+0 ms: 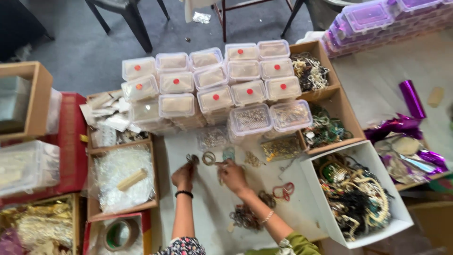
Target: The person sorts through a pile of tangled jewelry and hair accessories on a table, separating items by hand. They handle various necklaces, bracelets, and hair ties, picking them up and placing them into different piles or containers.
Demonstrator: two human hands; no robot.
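Note:
My left hand (183,175) has its fingers pinched on a small dark ring-shaped bangle (192,158) on the pale table (207,208); a black band sits on that wrist. My right hand (232,175) rests beside it, fingers closed on a thin bangle near a brass-coloured ring (208,157). A heap of dark bangles (245,217) lies under my right forearm, and red rings (283,191) lie to its right.
Stacked clear lidded tubs with red dots (207,80) fill the table's far side. A white box of tangled bead necklaces (354,198) stands at right, wooden trays of jewellery (325,127) behind it. A tray with plastic wrap (122,179) and a tape roll (118,234) sit at left.

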